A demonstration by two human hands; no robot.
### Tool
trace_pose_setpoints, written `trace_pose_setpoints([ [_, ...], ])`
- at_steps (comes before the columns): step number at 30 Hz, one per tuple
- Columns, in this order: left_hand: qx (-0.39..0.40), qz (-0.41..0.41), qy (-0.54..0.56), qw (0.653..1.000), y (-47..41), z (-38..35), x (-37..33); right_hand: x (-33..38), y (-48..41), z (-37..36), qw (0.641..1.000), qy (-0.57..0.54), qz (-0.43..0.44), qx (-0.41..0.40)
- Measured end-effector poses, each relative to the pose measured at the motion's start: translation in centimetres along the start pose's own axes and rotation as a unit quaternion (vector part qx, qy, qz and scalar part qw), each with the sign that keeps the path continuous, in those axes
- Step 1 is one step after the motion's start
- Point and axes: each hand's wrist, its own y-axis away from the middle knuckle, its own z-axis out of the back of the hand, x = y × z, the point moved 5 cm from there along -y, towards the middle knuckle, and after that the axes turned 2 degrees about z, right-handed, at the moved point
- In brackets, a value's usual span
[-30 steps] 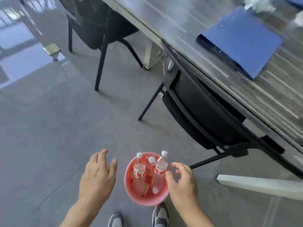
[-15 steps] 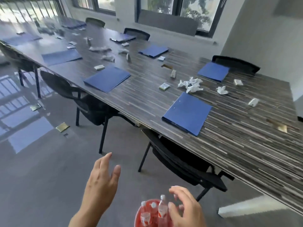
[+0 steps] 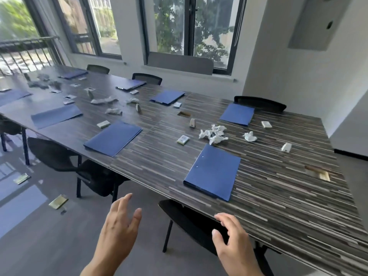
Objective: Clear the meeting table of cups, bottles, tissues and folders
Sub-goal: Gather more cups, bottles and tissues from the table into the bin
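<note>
left hand [image 3: 119, 234]: open, fingers straight and slightly spread, holding nothing, positioned above the grey floor [image 3: 49, 246].

right hand [image 3: 233, 244]: open, fingers loosely bent and spread, holding nothing. its fingertips lie at the near edge of the meeting table [image 3: 288, 216], above the back of the near chair [image 3: 189, 220], which is pushed under that edge. contact with the table cannot be confirmed.

table contents, near to far:

- nearest folder [image 3: 213, 173]: blue, closed, lying flat close to the near edge, just beyond the right hand.
- second folder [image 3: 113, 139]: blue, flat, to the left of the nearest folder, along the same edge.
- small packet [image 3: 183, 140]: between these two folders, slightly farther in.
- tissue cluster [image 3: 214, 133]: crumpled white tissues, just beyond the far end of the nearest folder.
- single tissue [image 3: 250, 136]: crumpled, to the right of the cluster and apart from it.
- white block [image 3: 286, 147]: farther right, lying on its own.
- third folder [image 3: 237, 114]: blue, flat, at the far edge, in front of the far chair [image 3: 259, 103].
- fourth folder [image 3: 168, 97]: blue, flat, left of the third folder.
- far tissues [image 3: 104, 101]: crumpled, toward the left end, among further blue folders that are too blurred to detail.
</note>
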Motion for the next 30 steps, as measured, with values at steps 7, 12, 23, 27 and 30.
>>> trace_pose_setpoints([
  [7,0.063,-0.071,0.001,0.996,-13.3,-2.7,0.5,0.5,-8.3,-4.8,0.996,0.040,-0.054,-0.051],
  [12,0.123,-0.132,0.009,0.983,-23.6,-3.2,-0.4,2.3,-14.2,-8.7,0.987,0.039,-0.111,-0.106],
  [23,0.202,-0.227,0.032,0.952,-38.2,-8.6,-6.7,2.3,-22.7,-11.0,0.957,0.093,-0.226,-0.157],
  [27,0.220,-0.274,0.013,0.936,-41.1,-12.5,-10.7,0.4,-26.5,-10.1,0.948,0.096,-0.251,-0.173],
  [30,0.223,-0.310,-0.011,0.924,-43.3,-15.6,-13.9,-1.7,-30.5,-9.1,0.945,0.094,-0.247,-0.192],
])
